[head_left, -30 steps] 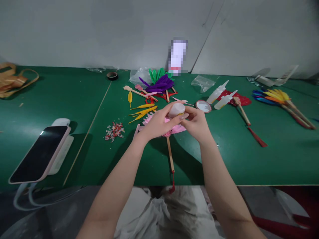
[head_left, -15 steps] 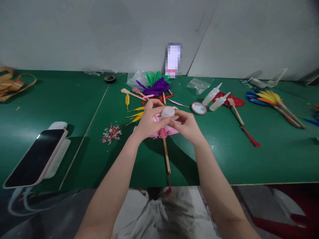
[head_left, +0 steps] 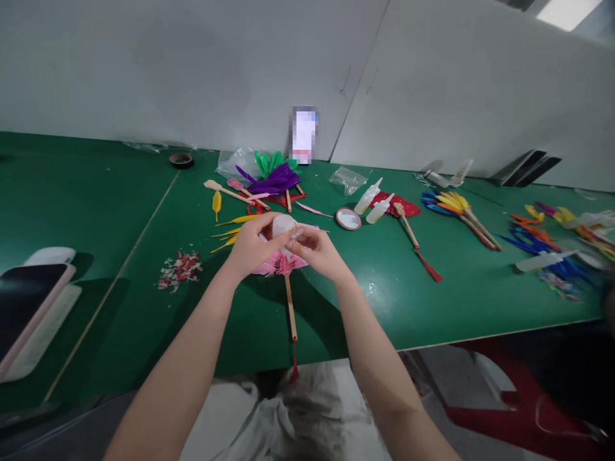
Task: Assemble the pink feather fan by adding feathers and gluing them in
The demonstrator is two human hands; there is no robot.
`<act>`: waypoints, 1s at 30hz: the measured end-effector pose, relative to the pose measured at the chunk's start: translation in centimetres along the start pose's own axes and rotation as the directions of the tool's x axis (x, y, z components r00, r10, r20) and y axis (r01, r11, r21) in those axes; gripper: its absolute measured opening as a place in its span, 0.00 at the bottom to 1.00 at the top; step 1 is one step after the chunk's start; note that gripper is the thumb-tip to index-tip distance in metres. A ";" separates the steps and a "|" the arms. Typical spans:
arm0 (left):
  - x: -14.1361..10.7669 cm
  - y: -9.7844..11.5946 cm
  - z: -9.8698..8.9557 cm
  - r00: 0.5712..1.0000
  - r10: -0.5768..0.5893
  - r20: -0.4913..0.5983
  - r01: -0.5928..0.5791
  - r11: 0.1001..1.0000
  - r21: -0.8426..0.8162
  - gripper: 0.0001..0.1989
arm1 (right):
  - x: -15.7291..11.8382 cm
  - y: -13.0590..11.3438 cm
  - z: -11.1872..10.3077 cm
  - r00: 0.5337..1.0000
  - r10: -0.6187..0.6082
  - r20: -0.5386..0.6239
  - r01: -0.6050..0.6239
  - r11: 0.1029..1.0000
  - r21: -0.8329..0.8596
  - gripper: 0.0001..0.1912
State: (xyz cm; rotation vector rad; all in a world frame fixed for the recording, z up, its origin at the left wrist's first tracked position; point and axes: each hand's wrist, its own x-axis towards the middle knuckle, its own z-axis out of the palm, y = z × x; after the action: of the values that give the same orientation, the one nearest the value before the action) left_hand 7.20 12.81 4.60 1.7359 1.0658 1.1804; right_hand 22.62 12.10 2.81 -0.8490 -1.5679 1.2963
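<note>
Above a pink feather fan (head_left: 278,264), I hold a translucent white glue bottle (head_left: 283,224), its round base turned toward me. My left hand (head_left: 252,248) is closed around the bottle. From the other side, my right hand (head_left: 319,253) closes its thumb and fingers at the bottle, so the nozzle end is hidden. The fan lies flat, its wooden handle (head_left: 291,307) pointing toward me and a dark red tassel (head_left: 295,370) hanging over the table edge. Yellow feathers (head_left: 230,232) lie just left of my left hand.
Purple feathers (head_left: 271,179) and green feathers (head_left: 273,164) lie behind my hands. To the right are a round tape roll (head_left: 348,219), two more glue bottles (head_left: 368,196), a red fan (head_left: 408,205) and a multicoloured feather fan (head_left: 454,203). Feather scraps (head_left: 180,271) and a phone (head_left: 31,307) lie left.
My view has turned to the right, so the table things sit further left and more of the right side shows. Both hands stay on the bottle above the pink fan.
</note>
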 end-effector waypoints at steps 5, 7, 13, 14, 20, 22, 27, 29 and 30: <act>0.0 -0.1 -0.4 0.992 -0.021 0.125 0.014 0.998 0.063 0.12 | -0.2 0.2 0.0 1.000 0.023 -0.001 -0.023 0.995 -0.099 0.12; 0.0 0.0 -0.5 0.990 -0.013 0.141 -0.001 0.995 0.099 0.10 | -0.2 0.3 0.1 0.999 0.034 -0.017 -0.036 0.991 -0.127 0.11; -0.1 0.4 -0.5 0.999 0.003 0.040 -0.008 0.991 0.134 0.10 | -0.1 0.4 0.1 1.000 0.003 0.001 -0.003 0.995 -0.101 0.11; -0.1 0.4 -0.4 1.000 0.002 0.030 -0.005 0.993 0.116 0.11 | -0.1 0.4 0.1 1.000 -0.003 0.009 0.004 0.995 -0.099 0.11; 0.0 0.2 -0.4 1.000 0.006 0.025 -0.007 1.000 0.021 0.13 | -0.2 0.2 0.0 0.998 0.016 0.068 -0.011 0.996 -0.084 0.13; -0.1 0.1 -0.4 1.000 -0.004 0.027 0.004 1.000 -0.011 0.13 | -0.3 0.1 0.0 0.995 0.023 0.100 -0.017 0.998 -0.057 0.13; -0.2 0.0 -0.4 0.996 -0.068 0.065 0.078 0.983 -0.163 0.15 | -0.5 0.0 -0.2 0.983 0.067 0.168 -0.059 0.997 -0.054 0.16; -0.2 -0.2 -0.3 0.994 -0.080 0.076 0.094 0.975 -0.204 0.15 | -0.5 -0.1 -0.3 0.982 0.062 0.176 -0.050 0.996 -0.072 0.17; -0.2 -0.2 -0.3 0.994 -0.078 0.073 0.093 0.972 -0.216 0.15 | -0.5 -0.2 -0.4 0.983 0.054 0.176 -0.040 0.996 -0.084 0.18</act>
State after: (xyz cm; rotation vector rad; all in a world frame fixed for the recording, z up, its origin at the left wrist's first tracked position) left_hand 6.83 12.72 4.39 1.5323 0.9257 1.1350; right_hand 23.14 11.72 2.88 -0.8433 -1.7600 1.3826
